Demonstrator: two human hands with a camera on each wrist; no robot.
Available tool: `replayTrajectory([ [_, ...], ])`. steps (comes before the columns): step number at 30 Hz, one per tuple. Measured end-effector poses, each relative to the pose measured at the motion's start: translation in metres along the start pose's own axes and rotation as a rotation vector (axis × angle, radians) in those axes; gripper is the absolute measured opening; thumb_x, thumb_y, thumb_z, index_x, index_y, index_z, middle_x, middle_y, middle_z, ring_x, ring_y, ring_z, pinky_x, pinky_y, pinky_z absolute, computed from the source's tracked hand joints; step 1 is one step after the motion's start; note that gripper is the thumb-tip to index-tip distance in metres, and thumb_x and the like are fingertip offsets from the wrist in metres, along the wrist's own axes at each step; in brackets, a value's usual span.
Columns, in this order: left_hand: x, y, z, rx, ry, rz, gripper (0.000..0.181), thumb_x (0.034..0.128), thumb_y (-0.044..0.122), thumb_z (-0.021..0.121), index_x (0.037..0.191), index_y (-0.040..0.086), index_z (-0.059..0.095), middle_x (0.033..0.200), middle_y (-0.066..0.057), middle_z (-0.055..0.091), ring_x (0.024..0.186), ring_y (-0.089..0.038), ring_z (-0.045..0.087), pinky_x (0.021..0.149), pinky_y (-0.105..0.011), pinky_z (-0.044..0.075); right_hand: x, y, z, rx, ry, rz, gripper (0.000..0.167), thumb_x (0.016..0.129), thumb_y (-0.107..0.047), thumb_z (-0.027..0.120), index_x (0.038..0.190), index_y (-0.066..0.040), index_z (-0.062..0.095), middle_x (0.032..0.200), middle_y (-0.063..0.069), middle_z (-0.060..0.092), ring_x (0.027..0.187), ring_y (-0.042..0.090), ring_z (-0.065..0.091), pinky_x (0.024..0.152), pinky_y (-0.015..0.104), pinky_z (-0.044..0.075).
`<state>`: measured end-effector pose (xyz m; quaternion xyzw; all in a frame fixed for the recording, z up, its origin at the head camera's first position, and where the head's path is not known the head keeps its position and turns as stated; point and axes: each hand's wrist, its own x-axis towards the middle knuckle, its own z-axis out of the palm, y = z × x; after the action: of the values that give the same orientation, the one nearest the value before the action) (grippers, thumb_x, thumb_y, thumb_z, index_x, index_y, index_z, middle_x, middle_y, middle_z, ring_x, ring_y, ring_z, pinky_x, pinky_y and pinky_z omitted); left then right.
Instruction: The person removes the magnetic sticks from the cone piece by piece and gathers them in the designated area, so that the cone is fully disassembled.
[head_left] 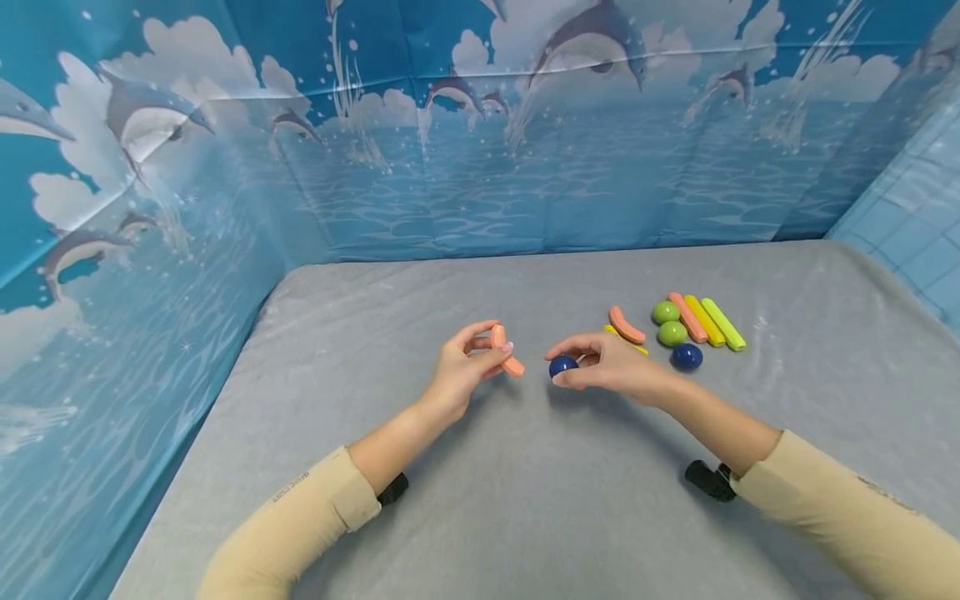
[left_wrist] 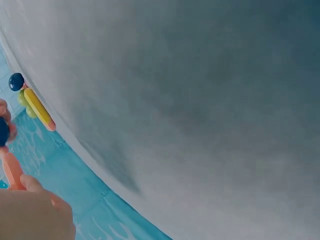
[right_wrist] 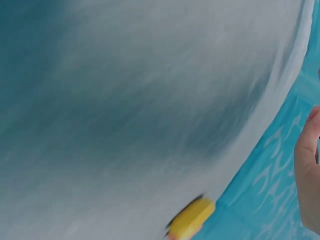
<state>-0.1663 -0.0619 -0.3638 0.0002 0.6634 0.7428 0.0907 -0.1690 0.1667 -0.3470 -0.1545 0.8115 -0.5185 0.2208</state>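
Observation:
My left hand point(head_left: 468, 367) pinches a curved, pale-orange sausage-shaped piece point(head_left: 514, 367) between thumb and fingers, above the grey-covered table point(head_left: 465, 533). In the left wrist view the same orange piece point(left_wrist: 12, 171) shows faint lengthwise ridges and stands up from the hand. To its right, my right hand point(head_left: 607, 362) holds a shiny dark-blue ball point(head_left: 561, 364) between thumb and fingers. The ball and the orange piece are apart in the head view. Only part of my right hand point(right_wrist: 307, 170) enters the right wrist view, and the ball is hidden there.
Behind my right hand lie an orange curved piece point(head_left: 626, 325) and a partly covered yellow stick point(head_left: 641, 349). Farther right are green balls point(head_left: 672, 334), another blue ball point(head_left: 687, 357), and orange, yellow point(head_left: 705, 322) and lime sticks point(head_left: 724, 325). A dolphin-print curtain point(head_left: 480, 192) borders the table.

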Motion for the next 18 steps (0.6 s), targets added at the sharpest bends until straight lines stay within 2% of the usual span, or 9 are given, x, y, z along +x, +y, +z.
replayTrajectory([
  [5, 0.011, 0.001, 0.008, 0.012, -0.014, -0.013, 0.047, 0.0841, 0.009, 0.069, 0.129, 0.012, 0.054, 0.100, -0.010, 0.056, 0.085, -0.016, 0.063, 0.082, -0.032, 0.051, -0.014, 0.004, -0.019, -0.056, 0.026, 0.035, 0.049, 0.082, -0.025, 0.072, 0.123, -0.001, 0.057, 0.114, 0.013, 0.055, 0.083, 0.021, 0.056, 0.078, 0.037, 0.049],
  [11, 0.020, 0.004, 0.022, 0.033, -0.026, -0.040, 0.043, 0.0840, 0.009, 0.070, 0.125, 0.011, 0.057, 0.096, -0.009, 0.055, 0.075, -0.014, 0.063, 0.080, -0.031, 0.052, -0.028, 0.012, -0.039, -0.108, 0.083, 0.035, 0.050, 0.083, -0.027, 0.071, 0.125, -0.003, 0.057, 0.125, 0.013, 0.054, 0.089, 0.021, 0.058, 0.078, 0.031, 0.050],
  [15, 0.025, 0.004, 0.034, 0.038, -0.025, -0.050, 0.041, 0.0827, 0.006, 0.070, 0.122, 0.010, 0.059, 0.094, -0.009, 0.055, 0.071, -0.014, 0.062, 0.078, -0.031, 0.053, -0.038, 0.017, -0.049, -0.168, 0.136, 0.029, 0.049, 0.083, -0.029, 0.072, 0.122, -0.003, 0.059, 0.121, 0.014, 0.056, 0.088, 0.021, 0.058, 0.074, 0.028, 0.050],
  [18, 0.029, 0.003, 0.044, 0.054, -0.019, -0.042, 0.040, 0.0821, 0.006, 0.071, 0.121, 0.009, 0.060, 0.092, -0.009, 0.055, 0.069, -0.014, 0.061, 0.078, -0.033, 0.053, -0.045, 0.020, -0.058, -0.203, 0.159, 0.056, 0.049, 0.083, -0.030, 0.072, 0.121, -0.002, 0.059, 0.112, 0.012, 0.058, 0.086, 0.021, 0.056, 0.071, 0.028, 0.049],
])
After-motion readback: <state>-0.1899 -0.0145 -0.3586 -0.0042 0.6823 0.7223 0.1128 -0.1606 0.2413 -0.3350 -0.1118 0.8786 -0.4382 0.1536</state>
